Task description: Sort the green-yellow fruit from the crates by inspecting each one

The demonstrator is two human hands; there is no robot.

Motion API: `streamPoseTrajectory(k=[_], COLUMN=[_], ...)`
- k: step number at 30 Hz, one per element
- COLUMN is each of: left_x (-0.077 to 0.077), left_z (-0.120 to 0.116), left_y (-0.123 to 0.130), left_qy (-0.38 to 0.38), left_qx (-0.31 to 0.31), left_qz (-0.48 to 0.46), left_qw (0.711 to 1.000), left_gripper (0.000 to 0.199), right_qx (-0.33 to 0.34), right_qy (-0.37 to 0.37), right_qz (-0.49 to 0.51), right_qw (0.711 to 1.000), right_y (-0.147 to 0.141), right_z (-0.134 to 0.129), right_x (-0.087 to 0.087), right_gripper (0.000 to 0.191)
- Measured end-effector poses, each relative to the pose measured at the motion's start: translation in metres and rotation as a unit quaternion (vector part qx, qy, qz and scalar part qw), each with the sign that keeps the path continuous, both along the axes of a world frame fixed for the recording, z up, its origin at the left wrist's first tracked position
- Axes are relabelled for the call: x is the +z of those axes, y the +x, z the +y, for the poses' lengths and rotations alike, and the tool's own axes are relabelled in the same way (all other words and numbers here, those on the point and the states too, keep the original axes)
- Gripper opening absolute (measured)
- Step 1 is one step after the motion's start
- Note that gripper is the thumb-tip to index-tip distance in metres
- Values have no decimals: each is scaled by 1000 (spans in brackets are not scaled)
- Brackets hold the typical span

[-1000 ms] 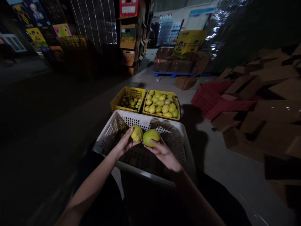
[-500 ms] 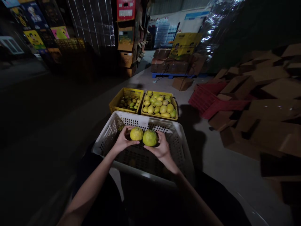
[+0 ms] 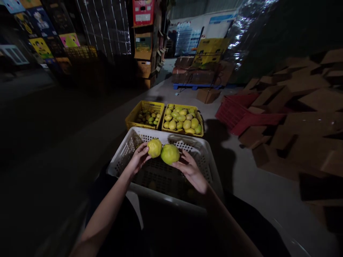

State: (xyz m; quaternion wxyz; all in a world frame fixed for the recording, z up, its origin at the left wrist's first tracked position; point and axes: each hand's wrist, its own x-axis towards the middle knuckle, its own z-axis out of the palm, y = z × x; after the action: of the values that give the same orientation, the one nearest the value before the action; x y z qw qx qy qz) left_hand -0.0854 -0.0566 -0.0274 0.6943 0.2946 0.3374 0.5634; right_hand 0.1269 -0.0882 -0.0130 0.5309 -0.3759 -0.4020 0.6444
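Over a white perforated crate [image 3: 166,198], I hold one fruit in each hand. My left hand [image 3: 138,158] is closed on a lumpy yellow citrus fruit [image 3: 154,147], thumb and fingers at its left side. My right hand [image 3: 191,167] grips a larger, greener citrus fruit [image 3: 170,154] from the right and below. The two fruits are side by side, almost touching. The crate's inside is dark, with a few dim roundish shapes low in it that I can barely make out.
Beyond the white crate stand two yellow crates: the right one [image 3: 199,134] heaped with yellow-green fruit [image 3: 180,117], the left one [image 3: 131,119] partly filled. Rightward are a red crate [image 3: 233,112] and piled cardboard boxes [image 3: 308,135]. Farther back are stacked cartons [image 3: 144,46] and a blue pallet [image 3: 197,86].
Both fruits have been turned in my fingers and raised slightly. My left hand's grip has shifted to the fruit's left side; the right hand's fingers have shifted too.
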Motion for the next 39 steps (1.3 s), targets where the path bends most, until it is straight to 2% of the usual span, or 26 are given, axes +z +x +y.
streamPoseTrajectory(k=[3,6,9,11,15,18,20,22,28,32,35,39], left_x=[0,-2,-5,-7,-11,-15,-16,-13,3,8,9,7], left_z=[2,0,-7,-12,-13,-6,-3,-1,-4,-5,-8,-9], left_y=[1,7,15,19,21,21,22,23,19,14,15,16], left_qy=[-29,-23,9,38,65,27,-20,-60,-126,-149,-160,-149], left_qx=[-3,-14,-37,-13,32,45,40,24,7,-12,-34,-65], left_qz=[-14,-16,26,78,132,109,79,33,-94,-80,-66,-77], left_qw=[999,1000,999,996,989,993,996,997,987,985,984,984], left_gripper=[30,30,44,53,44,41,42,42,41,41,44,44], right_qx=[25,32,54,69,60,44,56,68,122,102,78,99], right_qy=[-2,-2,-2,0,-4,-26,-38,-62,-156,-190,-187,-175], right_qz=[41,47,6,-23,-30,8,42,86,192,234,258,268], right_qw=[999,998,999,997,998,999,997,992,961,948,945,942], right_y=[1,0,-4,-7,-10,-10,-10,-10,-7,-3,-1,0], right_z=[-2,-1,-1,-1,-1,0,2,4,10,11,11,11], right_x=[0,-2,-4,-6,-13,-16,-16,-15,-14,-14,-15,-17], right_gripper=[32,26,32,39,49,36,22,17,27,33,36,37])
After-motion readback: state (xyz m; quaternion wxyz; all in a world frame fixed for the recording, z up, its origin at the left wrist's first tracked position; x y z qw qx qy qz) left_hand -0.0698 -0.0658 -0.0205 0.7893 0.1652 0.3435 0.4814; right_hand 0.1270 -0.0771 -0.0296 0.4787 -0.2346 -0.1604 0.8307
